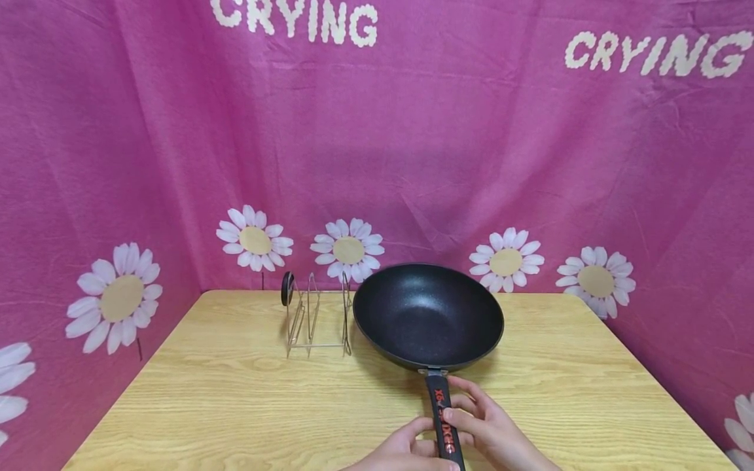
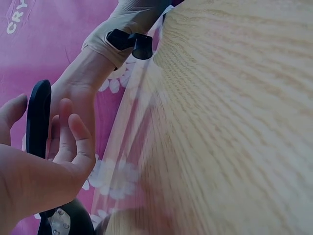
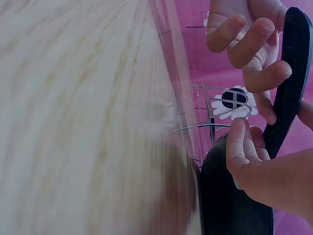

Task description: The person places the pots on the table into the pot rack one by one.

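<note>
A deep black frying pan [image 1: 427, 320] stands right of centre in the head view, its inside facing me. Its black handle [image 1: 446, 425], printed with red letters, points toward me. Around the rear end of this handle my left hand [image 1: 408, 450] has its thumb on top and bent fingers along the left side. Closer to the pan's bowl, my right hand [image 1: 493, 428] holds the handle from the right, thumb on top. The right wrist view shows both hands' fingers bent beside the handle [image 3: 292, 73], with the pan [image 3: 234, 196] low beneath them.
Just left of the pan is a wire rack [image 1: 318, 327] with upright dividers and a black round disc [image 1: 287, 289] at its left end. Both stand on a wood-grain table [image 1: 235, 392]. A pink curtain [image 1: 412, 144] with daisies surrounds the table's back and sides.
</note>
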Available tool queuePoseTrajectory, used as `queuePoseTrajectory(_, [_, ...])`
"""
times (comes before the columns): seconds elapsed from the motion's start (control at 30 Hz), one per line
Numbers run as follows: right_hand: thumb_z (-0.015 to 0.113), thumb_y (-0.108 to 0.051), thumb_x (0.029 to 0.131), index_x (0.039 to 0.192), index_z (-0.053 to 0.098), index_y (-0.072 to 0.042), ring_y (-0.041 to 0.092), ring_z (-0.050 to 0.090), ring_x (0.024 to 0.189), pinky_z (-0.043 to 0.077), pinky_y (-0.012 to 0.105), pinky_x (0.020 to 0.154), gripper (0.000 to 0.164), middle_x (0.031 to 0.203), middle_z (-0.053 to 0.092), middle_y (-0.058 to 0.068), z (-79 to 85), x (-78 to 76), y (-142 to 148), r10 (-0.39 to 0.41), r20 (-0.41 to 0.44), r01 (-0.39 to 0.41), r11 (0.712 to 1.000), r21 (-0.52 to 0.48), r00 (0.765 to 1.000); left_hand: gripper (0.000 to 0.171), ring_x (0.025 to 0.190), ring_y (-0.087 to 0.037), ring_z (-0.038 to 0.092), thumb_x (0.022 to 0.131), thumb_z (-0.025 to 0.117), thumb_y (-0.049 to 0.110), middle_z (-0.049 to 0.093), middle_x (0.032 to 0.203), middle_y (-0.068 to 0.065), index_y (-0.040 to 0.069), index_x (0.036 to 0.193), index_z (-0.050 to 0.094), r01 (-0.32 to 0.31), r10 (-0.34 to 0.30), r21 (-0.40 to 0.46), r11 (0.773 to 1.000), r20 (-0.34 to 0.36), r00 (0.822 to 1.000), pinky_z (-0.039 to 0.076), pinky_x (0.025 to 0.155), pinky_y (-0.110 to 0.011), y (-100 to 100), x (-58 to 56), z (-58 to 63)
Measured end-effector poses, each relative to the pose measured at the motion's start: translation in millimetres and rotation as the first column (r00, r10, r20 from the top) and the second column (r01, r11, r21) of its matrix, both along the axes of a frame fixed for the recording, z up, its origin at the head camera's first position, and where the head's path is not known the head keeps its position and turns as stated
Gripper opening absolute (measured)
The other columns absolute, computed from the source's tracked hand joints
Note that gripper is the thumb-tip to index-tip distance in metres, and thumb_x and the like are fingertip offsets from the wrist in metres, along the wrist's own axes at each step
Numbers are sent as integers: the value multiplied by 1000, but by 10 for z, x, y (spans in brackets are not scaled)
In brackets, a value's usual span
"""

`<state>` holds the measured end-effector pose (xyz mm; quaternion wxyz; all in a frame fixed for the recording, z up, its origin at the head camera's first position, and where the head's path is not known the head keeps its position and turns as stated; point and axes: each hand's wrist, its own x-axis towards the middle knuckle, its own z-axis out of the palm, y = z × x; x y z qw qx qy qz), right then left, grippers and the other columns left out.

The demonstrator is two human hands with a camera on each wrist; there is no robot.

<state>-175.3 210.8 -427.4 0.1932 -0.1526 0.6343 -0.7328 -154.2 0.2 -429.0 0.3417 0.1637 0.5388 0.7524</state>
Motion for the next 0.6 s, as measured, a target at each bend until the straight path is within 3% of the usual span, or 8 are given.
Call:
queuePoseTrajectory(0.13, [55,-14,101,154,4,4,12,60,108,54,32,89,76,120,58,1,21,-2,-26,-21,36,20,1000,17,999,65,95,-16,68,90,66,2,64,126,-24,4,147,34,21,-21,-6,1000,-19,1000,54,80,-26,11,-13,-20])
queuePoseTrajectory(0.23, [56,-14,101,155,2,2,13,61,109,53,33,92,78,123,57,3,27,-3,-39,-22,51,21,1000,16,998,77,91,-15,69,88,67,0,63,129,-25,4,152,25,24,-24,43,999,-16,1000,54,79,-26,15,-22,-46])
queuePoseTrajectory(0.37, [56,-13,101,155,1,2,16,64,113,51,32,94,79,125,58,3,25,1,-39,-10,46,10,1000,5,999,92,87,-14,70,85,71,1,61,129,-29,4,157,14,2,0,110,994,-24,1000,54,77,-25,37,-20,-81])
queuePoseTrajectory(0.6, [56,-12,100,154,1,2,18,63,115,52,32,94,78,126,56,1,37,-21,-39,-6,49,6,1000,3,999,104,94,-19,70,85,74,5,65,123,-26,12,160,1,-36,37,132,991,-10,999,55,78,-28,72,-5,-81])
